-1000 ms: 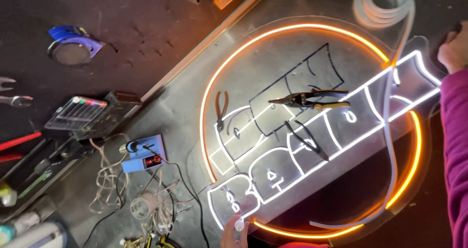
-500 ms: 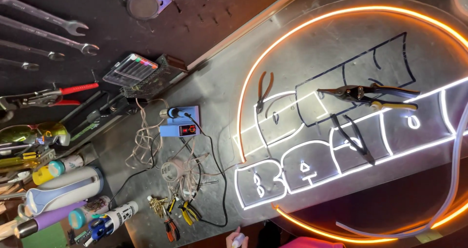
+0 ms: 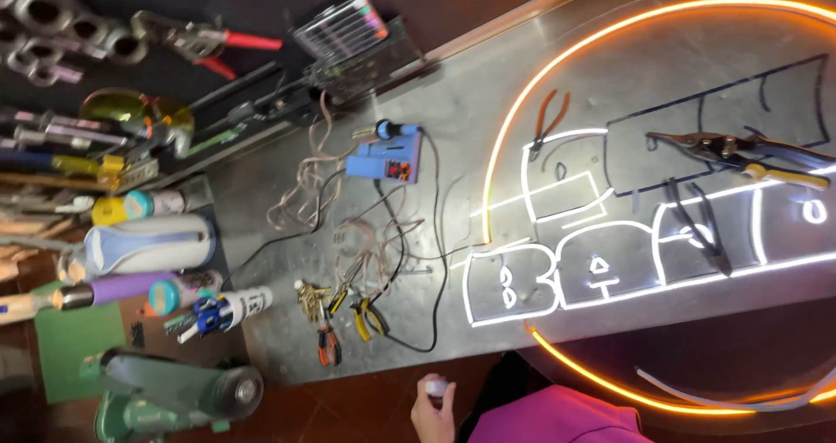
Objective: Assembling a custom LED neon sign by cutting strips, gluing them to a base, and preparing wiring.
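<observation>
Head view: the camera has swung left off the lit neon sign (image 3: 644,234) since a second ago. One hand (image 3: 433,408), which side unclear, pinches a small white piece (image 3: 437,386) in its grip below the bench (image 3: 453,86) edge, near pliers (image 3: 348,317).

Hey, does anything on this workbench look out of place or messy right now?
Yes. A loose tangle of wires sprawls beside the blue soldering station. Tin snips and small pliers lie right on the lit neon sign. A loose white strip trails off its lower edge. One hand holds a small white thing.
</observation>
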